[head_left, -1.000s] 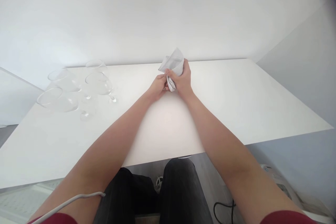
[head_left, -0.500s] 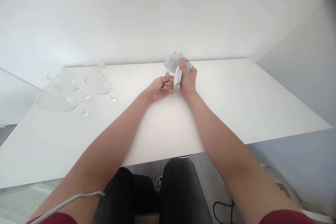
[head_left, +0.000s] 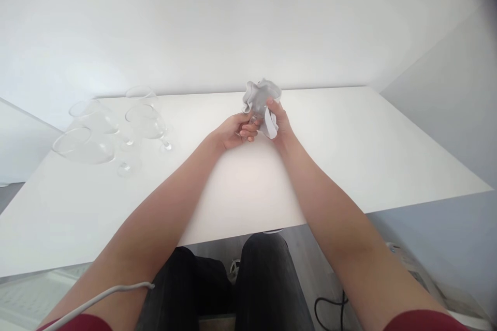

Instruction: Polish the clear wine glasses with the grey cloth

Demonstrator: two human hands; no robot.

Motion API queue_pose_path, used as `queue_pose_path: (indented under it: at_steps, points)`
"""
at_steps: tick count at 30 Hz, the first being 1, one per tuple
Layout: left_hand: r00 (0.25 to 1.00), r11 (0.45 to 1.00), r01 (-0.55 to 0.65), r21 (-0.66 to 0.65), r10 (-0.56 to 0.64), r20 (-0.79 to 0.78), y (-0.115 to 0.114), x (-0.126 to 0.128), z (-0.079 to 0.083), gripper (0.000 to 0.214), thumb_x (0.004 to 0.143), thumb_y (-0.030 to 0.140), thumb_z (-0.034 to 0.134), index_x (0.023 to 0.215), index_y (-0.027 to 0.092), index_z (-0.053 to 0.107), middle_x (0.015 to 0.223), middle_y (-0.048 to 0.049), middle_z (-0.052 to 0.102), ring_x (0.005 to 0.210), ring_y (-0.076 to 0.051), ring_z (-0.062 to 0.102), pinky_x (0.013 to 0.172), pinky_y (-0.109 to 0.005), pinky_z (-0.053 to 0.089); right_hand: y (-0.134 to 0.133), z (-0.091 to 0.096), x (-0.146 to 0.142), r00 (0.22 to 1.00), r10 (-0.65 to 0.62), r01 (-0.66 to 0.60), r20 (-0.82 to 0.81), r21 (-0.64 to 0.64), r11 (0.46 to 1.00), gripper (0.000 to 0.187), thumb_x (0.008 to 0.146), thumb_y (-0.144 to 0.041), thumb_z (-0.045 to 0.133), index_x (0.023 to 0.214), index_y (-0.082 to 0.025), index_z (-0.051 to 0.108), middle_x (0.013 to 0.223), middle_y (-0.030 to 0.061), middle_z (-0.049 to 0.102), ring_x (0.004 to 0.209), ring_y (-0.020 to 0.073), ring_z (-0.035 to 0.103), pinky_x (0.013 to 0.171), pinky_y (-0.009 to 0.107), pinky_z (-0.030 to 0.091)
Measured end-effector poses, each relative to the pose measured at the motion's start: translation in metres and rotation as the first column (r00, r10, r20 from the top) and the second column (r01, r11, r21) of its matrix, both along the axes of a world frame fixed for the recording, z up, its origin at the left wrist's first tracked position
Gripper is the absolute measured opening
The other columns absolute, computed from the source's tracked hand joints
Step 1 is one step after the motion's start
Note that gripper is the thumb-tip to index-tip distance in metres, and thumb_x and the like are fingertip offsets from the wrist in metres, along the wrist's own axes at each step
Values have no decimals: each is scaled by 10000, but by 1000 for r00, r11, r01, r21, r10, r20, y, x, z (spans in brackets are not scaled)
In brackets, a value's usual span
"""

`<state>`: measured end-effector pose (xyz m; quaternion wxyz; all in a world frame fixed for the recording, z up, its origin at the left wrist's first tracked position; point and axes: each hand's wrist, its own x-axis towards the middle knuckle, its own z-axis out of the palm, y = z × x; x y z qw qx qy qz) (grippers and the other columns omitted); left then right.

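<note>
The cloth [head_left: 271,123] and left hand [head_left: 241,129] hide most of a clear object [head_left: 253,119], its shape unreadable. Most right-hand [head_left: 280,118] fingers disappear behind the cloth. The counter's [head_left: 388,150] near left corner and a black cable [head_left: 342,307] are cut off.

One head-worn view, aimed forward and down, table [head_left: 341,150] seen from close above, left hand [head_left: 237,131] and right hand [head_left: 283,123] centred, wall [head_left: 248,20] faced beyond.

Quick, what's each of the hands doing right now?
Left hand: closed around a clear glass piece, apparently a stem; most is hidden.
Right hand: closed, holding a light grey cloth.
</note>
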<state>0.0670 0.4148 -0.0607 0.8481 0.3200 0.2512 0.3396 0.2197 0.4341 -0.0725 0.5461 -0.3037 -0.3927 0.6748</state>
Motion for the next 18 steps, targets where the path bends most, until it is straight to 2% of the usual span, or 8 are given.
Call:
queue_pose_path:
  at_steps: [3, 6, 9, 11, 12, 15, 18]
  points:
    - [980, 979, -198, 48, 199, -19, 4, 11, -5, 368, 1009, 308, 591, 671, 181, 516, 496, 80, 348, 369, -60, 381, 419, -179, 412, 0, -2, -7, 995, -82, 73, 54, 140, 987, 645, 666, -542, 876, 1183, -293, 581, 946, 21, 743, 849, 247, 740, 610, 368, 656]
    - [905, 905, -407, 126, 418, -79, 7, 21, -11, 397, 1012, 279, 590, 641, 180, 490, 501, 64, 417, 397, -54, 409, 413, -153, 355, -2, 0, -13, 952, -263, 191, 160, 361, 913, 717, 682, -520, 868, 1287, -320, 540, 1224, 49, 701, 1169, 273, 677, 880, 435, 654]
    - [863, 856, -437, 275, 485, -141, 8, 26, -15, 430, 1027, 297, 574, 622, 163, 517, 516, 42, 480, 431, -55, 435, 435, -154, 367, -3, 4, -14, 857, -452, 240, 248, 584, 776, 632, 770, -516, 799, 1325, -336, 557, 1480, 56, 547, 1463, 303, 452, 1130, 530, 508]
    - [852, 840, -414, 350, 493, -177, 7, 26, -16, 448, 1035, 326, 559, 621, 155, 540, 526, 27, 516, 445, -60, 458, 452, -163, 394, -4, 6, -13, 794, -538, 234, 283, 675, 700, 471, 834, -517, 740, 1254, -336, 626, 1571, 41, 447, 1546, 319, 322, 1188, 570, 426]
    - [849, 839, -401, 368, 491, -196, 6, 26, -16, 444, 1033, 344, 561, 634, 151, 557, 540, 17, 541, 455, -65, 480, 463, -167, 409, -5, 6, -12, 774, -560, 225, 297, 697, 681, 387, 858, -517, 715, 1193, -331, 662, 1595, 30, 412, 1564, 325, 282, 1198, 580, 405]
    - [840, 841, -380, 386, 488, -238, 5, 27, -16, 400, 1010, 375, 601, 684, 143, 609, 587, -7, 609, 489, -82, 546, 496, -178, 449, -4, 5, -12, 770, -553, 219, 319, 682, 698, 256, 888, -521, 673, 1025, -307, 709, 1604, 11, 397, 1566, 336, 276, 1194, 584, 409]
    - [837, 835, -366, 412, 488, -246, 6, 28, -18, 384, 977, 386, 652, 681, 143, 624, 594, -10, 618, 502, -90, 570, 516, -185, 471, -1, 2, -11, 805, -517, 265, 291, 603, 752, 268, 863, -530, 688, 1000, -299, 699, 1488, 44, 527, 1488, 329, 420, 1134, 535, 498]
